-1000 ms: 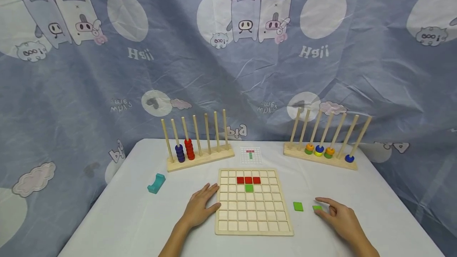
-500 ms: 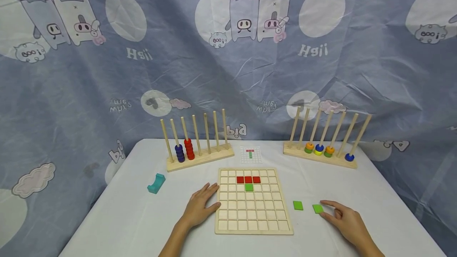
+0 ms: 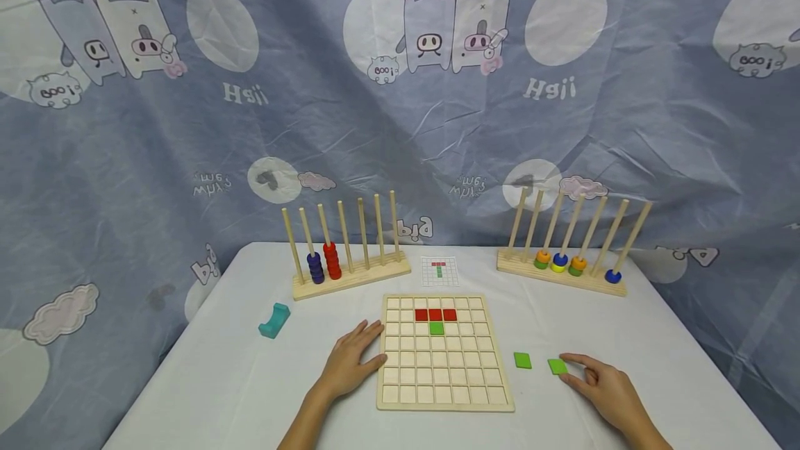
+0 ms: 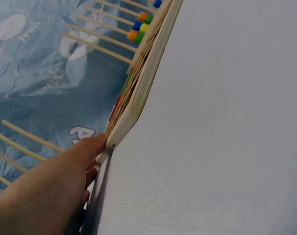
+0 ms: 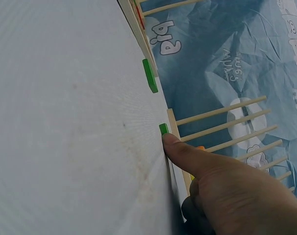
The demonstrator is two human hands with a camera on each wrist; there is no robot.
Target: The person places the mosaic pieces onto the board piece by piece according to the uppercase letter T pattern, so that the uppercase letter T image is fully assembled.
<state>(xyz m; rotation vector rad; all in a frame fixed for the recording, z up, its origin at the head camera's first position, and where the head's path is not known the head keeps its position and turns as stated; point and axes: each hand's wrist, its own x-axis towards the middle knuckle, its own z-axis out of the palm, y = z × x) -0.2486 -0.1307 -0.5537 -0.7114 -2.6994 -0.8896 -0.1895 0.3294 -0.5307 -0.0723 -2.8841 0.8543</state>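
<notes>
A square wooden grid board [image 3: 445,407] lies mid-table. Three red tiles [image 3: 435,315] form a row in its upper cells, with one green tile [image 3: 436,328] below the middle one. My left hand [image 3: 351,361] rests along the board's left edge, fingers extended and thumb at the rim; the left wrist view shows the thumb on that edge [image 4: 123,132]. To the board's right, a loose green tile [image 3: 522,360] lies flat. Farther right, my right hand [image 3: 603,387] pinches another green tile [image 3: 557,367] at its right side between thumb and index finger; the thumb covers part of it in the right wrist view.
A card with a T pattern [image 3: 439,272] lies behind the board. Peg racks with beads stand at the back left [image 3: 353,276] and back right [image 3: 562,280]. A teal curved block [image 3: 274,321] sits on the left. A patterned cloth [image 3: 400,123] hangs behind the table.
My right hand has shifted slightly right, and its index finger has come in to the tile's edge. More of that tile shows now. My left hand stays in place.
</notes>
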